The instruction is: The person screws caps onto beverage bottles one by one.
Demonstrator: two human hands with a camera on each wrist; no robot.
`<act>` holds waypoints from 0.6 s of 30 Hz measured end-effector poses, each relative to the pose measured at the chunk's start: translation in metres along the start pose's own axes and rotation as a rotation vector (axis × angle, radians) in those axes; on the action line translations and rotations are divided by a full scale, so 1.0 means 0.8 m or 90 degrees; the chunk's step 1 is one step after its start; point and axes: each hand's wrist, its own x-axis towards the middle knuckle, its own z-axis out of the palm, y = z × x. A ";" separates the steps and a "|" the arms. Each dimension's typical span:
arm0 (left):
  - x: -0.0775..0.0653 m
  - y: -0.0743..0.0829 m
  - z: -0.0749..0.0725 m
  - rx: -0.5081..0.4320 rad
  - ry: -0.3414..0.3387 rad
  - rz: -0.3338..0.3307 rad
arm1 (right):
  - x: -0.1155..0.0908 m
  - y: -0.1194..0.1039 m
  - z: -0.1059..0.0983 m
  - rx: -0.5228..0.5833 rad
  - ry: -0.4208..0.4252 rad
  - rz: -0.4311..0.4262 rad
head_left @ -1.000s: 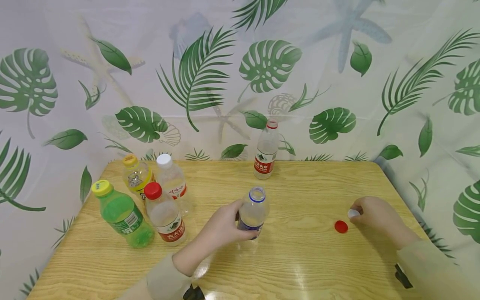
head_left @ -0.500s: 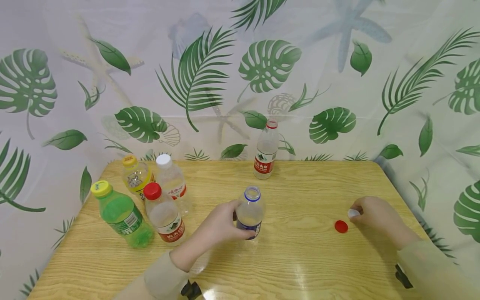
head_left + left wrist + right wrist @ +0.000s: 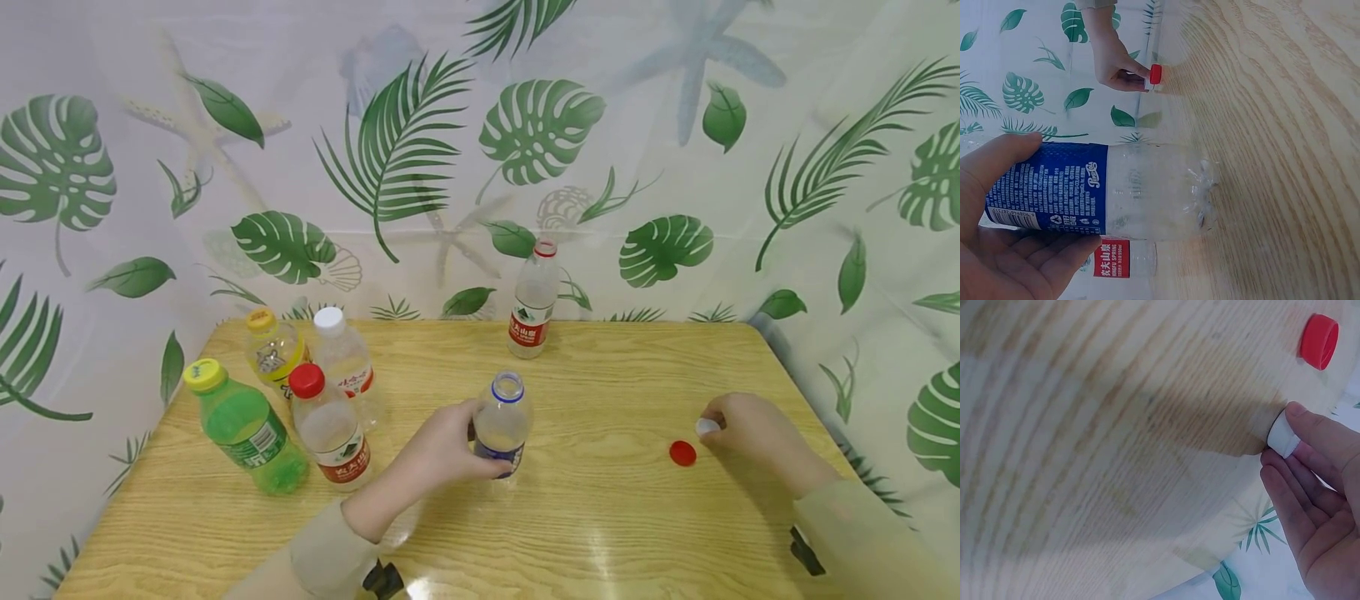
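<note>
My left hand [image 3: 442,446] grips a clear plastic bottle [image 3: 501,423] with a blue label [image 3: 1054,184] in the middle of the table. Its mouth has no cap, and a blue ring circles the neck. The left wrist view shows the thumb and fingers on either side of the label. At the right, my right hand [image 3: 757,433] pinches a white bottle cap [image 3: 1283,436] between thumb and fingers at the tabletop. Beside it lies a red bottle cap [image 3: 682,453], apart from the fingers.
An uncapped bottle with a red label [image 3: 534,304] stands at the table's back. Grouped at the left are a green bottle [image 3: 243,425], a red-capped bottle [image 3: 330,433], a white-capped bottle [image 3: 345,358] and a yellow-capped bottle [image 3: 273,346]. A leaf-print cloth [image 3: 465,192] hangs behind the table [image 3: 600,517].
The left hand and its blue-labelled bottle have shifted slightly to the left since a second ago. The right hand, the white cap and the red cap have stayed in place.
</note>
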 end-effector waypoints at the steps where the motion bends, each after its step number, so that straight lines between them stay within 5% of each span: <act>1: 0.000 0.000 0.000 0.000 0.001 0.000 | 0.000 0.000 -0.001 0.000 -0.001 -0.001; 9: -0.001 0.002 0.000 0.001 -0.002 -0.006 | 0.004 -0.013 -0.010 0.006 0.036 -0.003; 18: -0.002 0.002 0.001 0.004 0.001 -0.011 | 0.024 -0.040 -0.053 -0.027 0.074 -0.031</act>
